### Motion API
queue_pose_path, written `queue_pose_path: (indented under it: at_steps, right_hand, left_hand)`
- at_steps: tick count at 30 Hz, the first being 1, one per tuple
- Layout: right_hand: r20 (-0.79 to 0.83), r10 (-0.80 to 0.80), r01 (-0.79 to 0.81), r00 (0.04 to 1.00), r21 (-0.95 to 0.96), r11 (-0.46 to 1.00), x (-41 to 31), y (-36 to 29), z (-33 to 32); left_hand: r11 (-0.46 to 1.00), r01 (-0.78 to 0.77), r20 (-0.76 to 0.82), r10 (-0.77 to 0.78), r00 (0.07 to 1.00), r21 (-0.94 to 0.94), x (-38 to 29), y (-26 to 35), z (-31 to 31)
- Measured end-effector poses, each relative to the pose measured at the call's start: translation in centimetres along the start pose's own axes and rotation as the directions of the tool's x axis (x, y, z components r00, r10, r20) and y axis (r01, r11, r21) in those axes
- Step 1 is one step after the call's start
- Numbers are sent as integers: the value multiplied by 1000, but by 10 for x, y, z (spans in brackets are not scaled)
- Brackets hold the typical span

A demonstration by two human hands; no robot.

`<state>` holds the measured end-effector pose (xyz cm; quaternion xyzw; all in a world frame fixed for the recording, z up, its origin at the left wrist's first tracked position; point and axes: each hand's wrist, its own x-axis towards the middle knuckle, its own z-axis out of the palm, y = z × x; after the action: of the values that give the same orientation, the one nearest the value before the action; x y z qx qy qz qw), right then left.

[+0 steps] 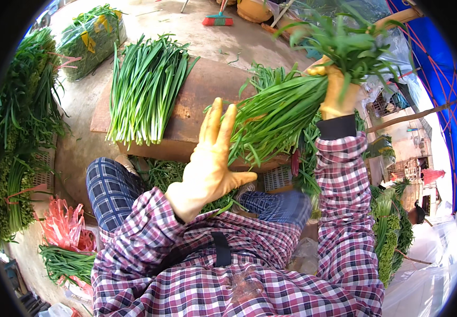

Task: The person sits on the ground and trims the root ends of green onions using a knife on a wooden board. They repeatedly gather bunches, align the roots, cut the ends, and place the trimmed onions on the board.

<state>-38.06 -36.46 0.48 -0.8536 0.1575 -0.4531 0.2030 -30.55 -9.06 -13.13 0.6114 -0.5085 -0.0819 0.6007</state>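
Observation:
My right hand (337, 89), in a yellow glove, is raised at the upper right and closed around a bunch of long green leaves (284, 107). The bunch slants down to the left, over the right end of a wooden bench (212, 91). My left hand (212, 158), gloved too, is in front of the bench with its fingers spread and nothing in it, close to the loose lower ends of that bunch. On the bench's left part lies a neat pile of flat green leaves with pale stems (145, 91), likely garlic chives.
Tied green bundles (22, 138) are stacked at the left, beside pink plastic strips (64, 226). A plastic-wrapped bale of greens (89, 43) and a broom (217, 20) are beyond the bench. Loose leaves and a plastic crate (278, 178) lie by my legs. More bundles (388, 233) stand at the right.

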Motion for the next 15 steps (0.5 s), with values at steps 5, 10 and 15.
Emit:
queue_pose_path:
  at_steps: [5, 10, 15]
  right_hand:
    - [208, 277, -330, 938, 782, 529, -2, -46, -40]
    - [176, 337, -333, 925, 806, 490, 4, -84, -77]
    - [82, 433, -305, 898, 824, 477, 21, -73, -118]
  left_hand:
    - [978, 202, -29, -200, 979, 54, 13, -29, 39]
    - [682, 495, 383, -325, 864, -539, 20, -53, 46]
    - [769, 542, 547, -307, 778, -339, -10, -37, 5]
